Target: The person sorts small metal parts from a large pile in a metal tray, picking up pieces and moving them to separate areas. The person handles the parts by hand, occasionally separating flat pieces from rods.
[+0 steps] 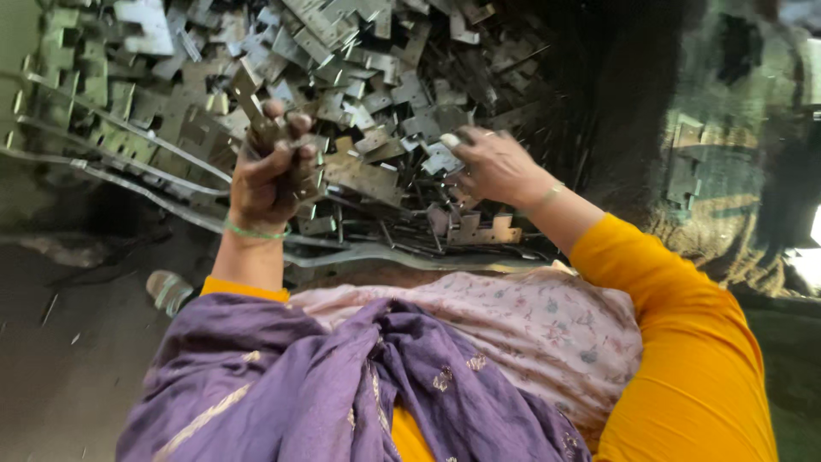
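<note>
Beside the heap: left hand (265,175), fingers clenched on a bunch of grey stamped metal brackets (282,141).
Heap's near edge: right hand (496,167), fingers pinching one flat bracket (440,158).
Risk: sharp edges in the loose pile of grey metal plates (368,77) could cut; the overfull bunch might slip.

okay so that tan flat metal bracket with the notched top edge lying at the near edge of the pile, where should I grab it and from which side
Judging by how it lies, pinch the tan flat notched metal bracket at its right end, coming from the near right side, where the right hand is closest. That end juts free of the heap of grey stamped metal plates, while its left end seems tucked under other pieces. The left hand already grips a bundle of plates.
</note>
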